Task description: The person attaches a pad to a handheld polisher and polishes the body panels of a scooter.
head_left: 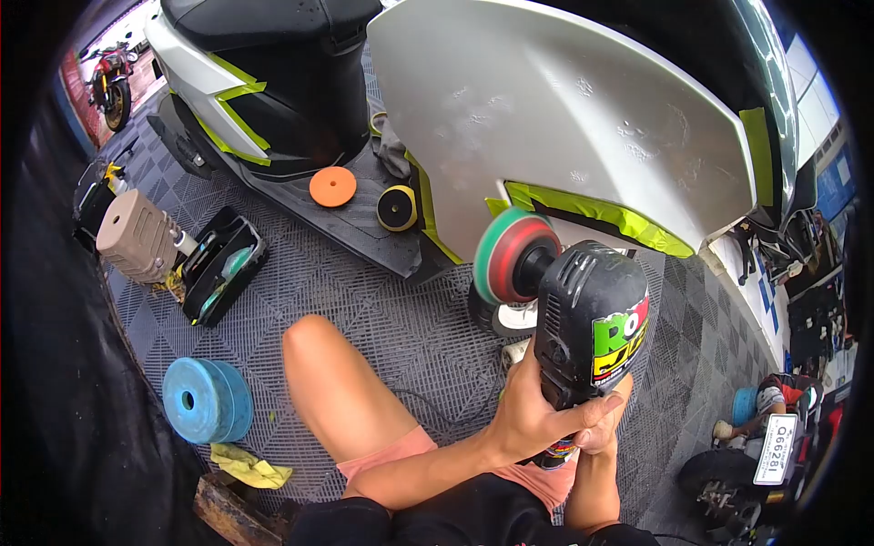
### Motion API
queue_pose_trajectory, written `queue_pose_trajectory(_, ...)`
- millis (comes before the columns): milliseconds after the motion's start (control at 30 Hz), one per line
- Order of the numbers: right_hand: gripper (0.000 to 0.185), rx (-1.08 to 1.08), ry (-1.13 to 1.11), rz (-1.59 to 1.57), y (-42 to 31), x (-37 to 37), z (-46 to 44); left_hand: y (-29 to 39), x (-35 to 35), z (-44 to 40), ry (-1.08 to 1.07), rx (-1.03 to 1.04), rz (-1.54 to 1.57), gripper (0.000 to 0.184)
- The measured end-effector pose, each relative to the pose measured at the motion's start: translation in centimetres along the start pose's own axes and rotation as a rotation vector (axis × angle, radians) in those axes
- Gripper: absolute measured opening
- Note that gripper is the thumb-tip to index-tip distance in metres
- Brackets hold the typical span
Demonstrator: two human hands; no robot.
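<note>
Grip: left hand (523, 417) wrapped snug round the polisher (583, 314) handle, thumb across it; right hand (608, 429) closed on the same handle, partly hidden. Just ahead of both, red-and-green pad (503, 259) stands near the lower edge of the silver panel (546, 118); can't tell if it touches. I'd seat the pad face flat, go light and even, keep it moving; a tipped edge would probably bite. Farther ahead of the hands, white smears (642, 143) on the panel: I'd spread those at low speed. Green tape (628, 218), ahead, right of the pad: stay off, could lift. Orange pad (332, 187), ahead-left, on the footboard (350, 227): don't knock it.
</note>
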State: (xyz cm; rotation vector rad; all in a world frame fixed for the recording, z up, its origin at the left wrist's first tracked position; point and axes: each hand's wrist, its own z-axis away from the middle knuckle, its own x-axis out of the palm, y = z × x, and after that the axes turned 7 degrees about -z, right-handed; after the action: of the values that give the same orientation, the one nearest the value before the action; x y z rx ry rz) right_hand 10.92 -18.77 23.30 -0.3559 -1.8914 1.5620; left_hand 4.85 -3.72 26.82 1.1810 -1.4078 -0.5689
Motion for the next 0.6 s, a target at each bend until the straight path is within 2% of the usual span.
queue_pose_trajectory(133, 0.091, -0.075, 0.08, 0.032, -1.0, 1.7, 0.1, -0.6, 0.2, 0.7, 0.024, -0.002, 0.011, 0.074)
queue_pose_trajectory(233, 0.091, -0.098, 0.104, 0.126, -0.6, 1.4, 1.4, -1.4, 0.7, 2.1, -0.036, -0.01, 0.006, 0.078)
queue_pose_trajectory(367, 0.091, -0.096, 0.142, 0.268, 0.4, 0.9, 3.2, -2.8, 0.9, 4.5, -0.082, -0.055, 0.012, 0.091)
queue_pose_trajectory(400, 0.091, -0.094, 0.149, 0.298, 0.8, 0.8, 3.8, -3.9, 1.1, 4.5, 0.007, 0.18, -0.14, 0.097)
queue_pose_trajectory(567, 0.091, -0.076, 0.181, 0.392, 3.1, 0.8, 6.5, -6.3, -0.4, 5.2, -0.089, 0.14, 0.053, 0.094)
queue_pose_trajectory(600, 0.091, -0.078, 0.185, 0.401, 3.4, 0.9, 6.5, -7.0, -1.2, 4.5, -0.156, 0.214, 0.099, 0.092)
